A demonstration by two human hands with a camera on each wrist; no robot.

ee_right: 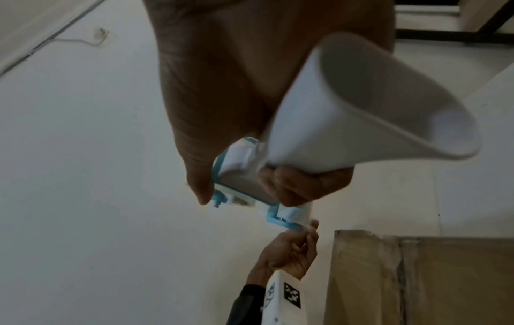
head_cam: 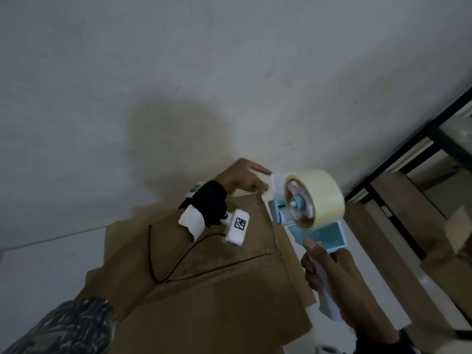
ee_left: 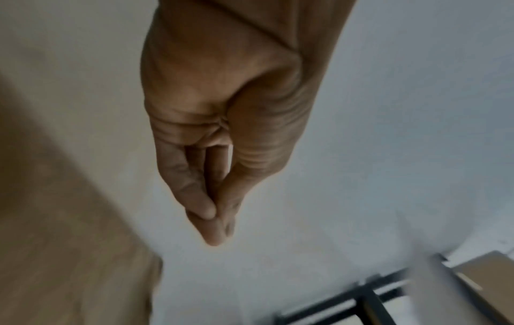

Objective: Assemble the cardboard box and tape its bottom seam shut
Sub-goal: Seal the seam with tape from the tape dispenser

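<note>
The right hand (head_cam: 329, 277) gripped the white handle of the blue-and-white plastic tape dispenser (head_cam: 310, 221), fingers wrapped fully round it, at about four o'clock in the head view. The dispenser carried a fat roll of clear packing tape (head_cam: 319, 198). The left hand (head_cam: 242, 180), at the dispenser's nine o'clock, pinched thumb against fingertips at its front end, probably on the loose end of the tape, though the strip itself was too blurred to make out. The flat brown cardboard box (head_cam: 217, 290) lay on the pale floor (head_cam: 229, 72) below both hands, at six o'clock. A black metal shelf frame (head_cam: 408, 139) with more cardboard stood at three o'clock.
</note>
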